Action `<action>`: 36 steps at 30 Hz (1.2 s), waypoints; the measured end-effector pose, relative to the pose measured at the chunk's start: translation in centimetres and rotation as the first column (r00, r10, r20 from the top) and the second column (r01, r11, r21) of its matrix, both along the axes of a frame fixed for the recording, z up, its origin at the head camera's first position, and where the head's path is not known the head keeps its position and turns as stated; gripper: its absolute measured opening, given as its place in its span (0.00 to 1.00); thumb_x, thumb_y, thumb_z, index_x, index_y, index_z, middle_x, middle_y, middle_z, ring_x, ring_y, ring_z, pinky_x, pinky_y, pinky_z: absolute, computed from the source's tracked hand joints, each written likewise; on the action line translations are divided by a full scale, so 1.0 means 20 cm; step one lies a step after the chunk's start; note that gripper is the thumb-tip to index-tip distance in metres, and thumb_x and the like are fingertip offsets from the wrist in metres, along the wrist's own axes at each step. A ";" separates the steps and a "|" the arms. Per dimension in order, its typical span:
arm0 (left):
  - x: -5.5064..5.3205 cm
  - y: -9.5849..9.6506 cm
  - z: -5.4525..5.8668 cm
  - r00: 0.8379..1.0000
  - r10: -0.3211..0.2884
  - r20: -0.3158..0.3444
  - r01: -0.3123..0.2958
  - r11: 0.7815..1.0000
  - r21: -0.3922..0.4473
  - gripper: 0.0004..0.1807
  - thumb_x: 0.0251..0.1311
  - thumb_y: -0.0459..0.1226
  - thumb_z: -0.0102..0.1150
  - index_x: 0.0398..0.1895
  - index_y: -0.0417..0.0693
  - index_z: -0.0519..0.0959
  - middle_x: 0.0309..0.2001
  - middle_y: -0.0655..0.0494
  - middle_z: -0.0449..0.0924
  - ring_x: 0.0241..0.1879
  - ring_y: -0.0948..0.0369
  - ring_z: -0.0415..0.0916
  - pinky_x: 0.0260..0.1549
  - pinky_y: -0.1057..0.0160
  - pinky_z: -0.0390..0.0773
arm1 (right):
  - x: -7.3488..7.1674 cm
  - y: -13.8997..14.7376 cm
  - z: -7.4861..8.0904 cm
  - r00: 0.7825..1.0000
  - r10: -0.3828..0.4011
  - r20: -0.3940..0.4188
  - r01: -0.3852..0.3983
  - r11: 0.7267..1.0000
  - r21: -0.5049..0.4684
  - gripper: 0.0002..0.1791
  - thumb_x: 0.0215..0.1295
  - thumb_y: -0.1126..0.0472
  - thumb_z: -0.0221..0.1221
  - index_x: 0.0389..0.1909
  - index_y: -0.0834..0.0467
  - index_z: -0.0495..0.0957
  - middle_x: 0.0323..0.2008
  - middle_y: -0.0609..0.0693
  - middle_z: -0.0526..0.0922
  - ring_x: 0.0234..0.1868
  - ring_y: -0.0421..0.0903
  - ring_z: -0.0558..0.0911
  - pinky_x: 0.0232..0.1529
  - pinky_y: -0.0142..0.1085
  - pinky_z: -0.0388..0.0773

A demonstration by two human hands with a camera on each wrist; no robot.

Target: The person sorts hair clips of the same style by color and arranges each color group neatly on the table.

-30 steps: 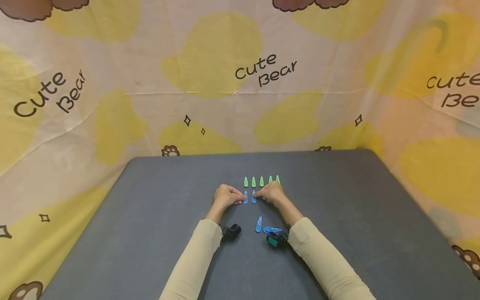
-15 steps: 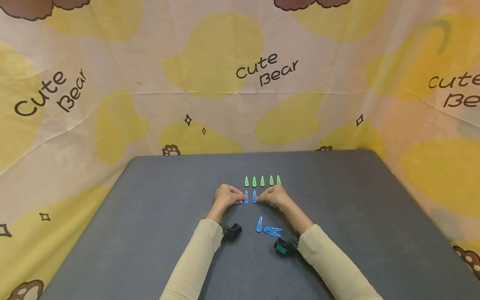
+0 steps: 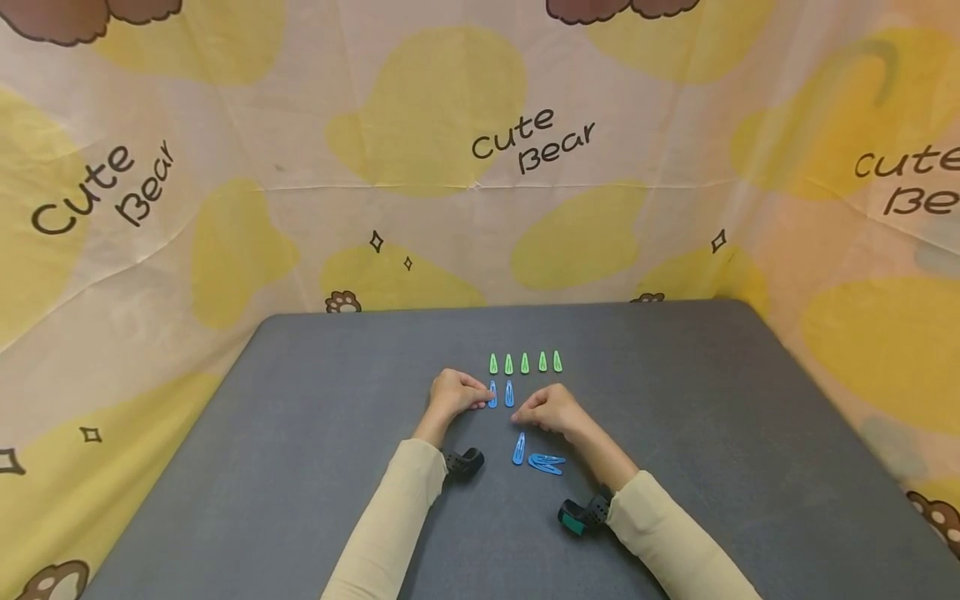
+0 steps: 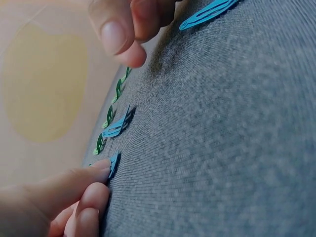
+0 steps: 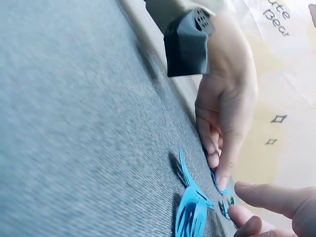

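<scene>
My left hand (image 3: 452, 392) pinches the leftmost blue snap hair clip (image 4: 114, 164) by its side, thumb tip on it, while the clip lies on the grey table. A second blue clip (image 3: 509, 393) lies just to its right, parallel. Past these two, a row of green hair clips (image 3: 524, 362) runs across the table. My right hand (image 3: 553, 408) hovers to the right of the second blue clip with nothing held, thumb and fingertips apart in the right wrist view. Nearer me, a single blue clip (image 3: 519, 448) lies beside a small overlapping pile of blue clips (image 3: 545, 463).
The grey tabletop (image 3: 337, 400) spreads out on both sides. Behind it hangs a yellow-patterned cloth (image 3: 435, 108), which also covers the left and right sides. A black strap mount (image 3: 585, 512) sits on the right wrist, another black mount (image 3: 465, 462) on the left.
My right hand has left the second blue clip and drawn back toward me, uncovering the rightmost green clips and the blue pile. My left hand stays at the first blue clip.
</scene>
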State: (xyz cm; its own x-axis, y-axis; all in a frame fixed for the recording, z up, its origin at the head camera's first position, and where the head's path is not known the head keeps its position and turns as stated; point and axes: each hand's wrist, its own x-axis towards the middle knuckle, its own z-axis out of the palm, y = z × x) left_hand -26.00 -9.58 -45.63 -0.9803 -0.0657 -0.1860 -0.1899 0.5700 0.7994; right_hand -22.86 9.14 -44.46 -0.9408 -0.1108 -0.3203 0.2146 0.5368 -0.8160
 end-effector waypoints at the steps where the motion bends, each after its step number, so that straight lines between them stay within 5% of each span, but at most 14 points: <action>1: 0.00 0.00 0.00 1.000 0.000 0.001 0.000 1.000 0.002 0.08 0.44 0.38 0.76 0.23 0.42 0.87 0.17 0.57 0.84 0.14 0.72 0.73 0.19 0.75 0.73 | 0.01 0.00 0.00 1.000 0.008 -0.003 -0.008 1.000 0.001 0.08 0.51 0.59 0.71 0.25 0.61 0.85 0.14 0.42 0.70 0.19 0.38 0.66 0.20 0.30 0.60; 18: 0.00 0.00 0.00 1.000 -0.007 0.014 0.007 1.000 -0.008 0.08 0.44 0.39 0.76 0.23 0.43 0.87 0.17 0.57 0.84 0.14 0.72 0.74 0.20 0.75 0.72 | 0.10 0.02 0.00 0.997 0.066 -0.040 -0.063 0.996 0.058 0.11 0.41 0.62 0.76 0.24 0.62 0.85 0.19 0.44 0.81 0.25 0.39 0.72 0.26 0.30 0.68; 36: -0.01 0.00 -0.01 1.000 0.006 0.009 -0.007 1.000 0.018 0.08 0.44 0.36 0.75 0.23 0.41 0.87 0.19 0.53 0.86 0.14 0.72 0.75 0.19 0.74 0.74 | 0.13 -0.01 -0.03 0.994 0.022 -0.103 -0.009 0.992 0.125 0.14 0.34 0.65 0.78 0.20 0.60 0.82 0.13 0.44 0.74 0.19 0.39 0.69 0.22 0.30 0.63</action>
